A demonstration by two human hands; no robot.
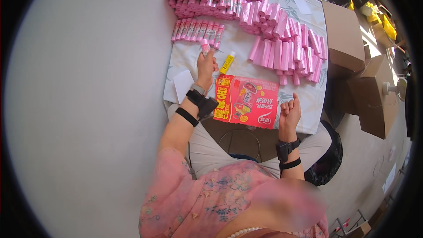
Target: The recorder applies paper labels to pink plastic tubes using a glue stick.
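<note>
Gripping a pink roll (204, 47), the left hand (205, 67) holds it upright just in front of a row of labelled rolls (198, 32). The roll is short and slim, pale at its top end with reddish marking below; fingers hide its lower part. The right hand (290, 111) is loosely curled with its index finger out, grasping nothing visible, beside the right edge of a red card (246, 101). A yellow glue stick (227, 62) lies by the card's far edge.

A white cloth (306, 105) with a leaf print covers the desk. Labelled rolls are stacked (202, 0) at the far left; plain pink rolls (286, 55) pile up toward the right edge. Cardboard boxes (346, 35) stand beyond that edge, and a black bag (328, 163) sits beside the person's knee.

The card reaches the near edge. Cloth shows between the row and the card, around a white paper (183, 86) at the left edge, and from the plain pile down to the near right corner.
</note>
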